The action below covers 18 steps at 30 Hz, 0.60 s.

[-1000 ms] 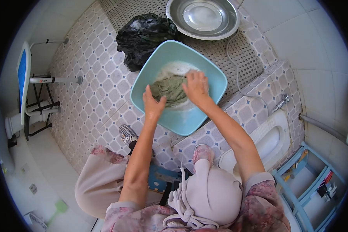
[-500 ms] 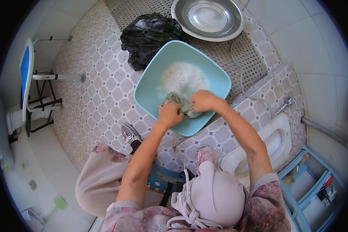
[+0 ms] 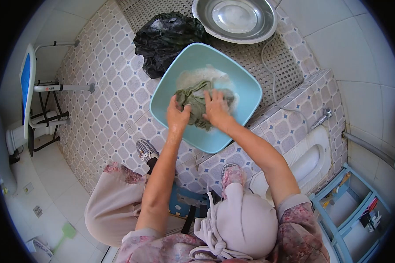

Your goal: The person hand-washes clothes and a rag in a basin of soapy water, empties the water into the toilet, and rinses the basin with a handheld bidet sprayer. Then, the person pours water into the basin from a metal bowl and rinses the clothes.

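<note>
A green wet cloth [image 3: 194, 101] lies spread and crumpled in sudsy water inside a light blue basin [image 3: 215, 142]. My left hand [image 3: 178, 115] is at the cloth's left edge, thumb and fingers apart. On the cloth's right side rests my right hand [image 3: 217, 106], palm down with its fingers spread. White foam [image 3: 206, 74] shows above and to the right of the cloth.
A black plastic bag [image 3: 164, 41] and a metal bowl [image 3: 235, 19] sit beyond the basin, near a perforated mat [image 3: 272, 65]. At right are a hose [image 3: 274, 90], a squat toilet [image 3: 309, 158] and a blue rack [image 3: 338, 228]. A folding chair [image 3: 28, 83] stands left.
The cloth, bunched and gripped near the basin's front half a second ago, is now spread farther back. Both hands have moved away from the front rim and opened.
</note>
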Available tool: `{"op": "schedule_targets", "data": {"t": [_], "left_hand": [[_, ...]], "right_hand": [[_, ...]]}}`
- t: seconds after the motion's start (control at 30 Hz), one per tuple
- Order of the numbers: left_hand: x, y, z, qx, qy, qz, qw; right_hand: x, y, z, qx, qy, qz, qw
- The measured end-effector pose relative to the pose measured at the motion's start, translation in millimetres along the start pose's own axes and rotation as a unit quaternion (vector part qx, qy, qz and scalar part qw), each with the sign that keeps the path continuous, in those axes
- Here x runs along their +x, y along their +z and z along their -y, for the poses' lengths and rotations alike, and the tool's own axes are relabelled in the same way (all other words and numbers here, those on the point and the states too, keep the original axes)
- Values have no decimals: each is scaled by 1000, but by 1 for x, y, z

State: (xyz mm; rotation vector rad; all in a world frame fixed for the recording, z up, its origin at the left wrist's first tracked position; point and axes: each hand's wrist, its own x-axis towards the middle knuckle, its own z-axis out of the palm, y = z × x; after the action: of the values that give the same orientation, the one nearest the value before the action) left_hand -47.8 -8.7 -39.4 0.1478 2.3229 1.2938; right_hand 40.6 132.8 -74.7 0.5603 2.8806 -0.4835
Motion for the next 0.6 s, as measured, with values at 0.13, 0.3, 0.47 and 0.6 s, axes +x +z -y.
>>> {"op": "schedule_targets", "data": {"t": [0.13,0.3,0.47,0.6], "left_hand": [[-23,8,-2,-169,-273,19,947],[-23,14,-3,-352,-460,90,811],[-7,18,0,-534,-423,211,701],[-2,23,28,-585,-360,313,656]], "right_hand": [[-8,2,-4,134,-10,151,979],[-25,-46,-17,341,-130,-23,931],[-48,-92,0,526,-151,127,827],[-45,-88,4,629,-89,170,753]]}}
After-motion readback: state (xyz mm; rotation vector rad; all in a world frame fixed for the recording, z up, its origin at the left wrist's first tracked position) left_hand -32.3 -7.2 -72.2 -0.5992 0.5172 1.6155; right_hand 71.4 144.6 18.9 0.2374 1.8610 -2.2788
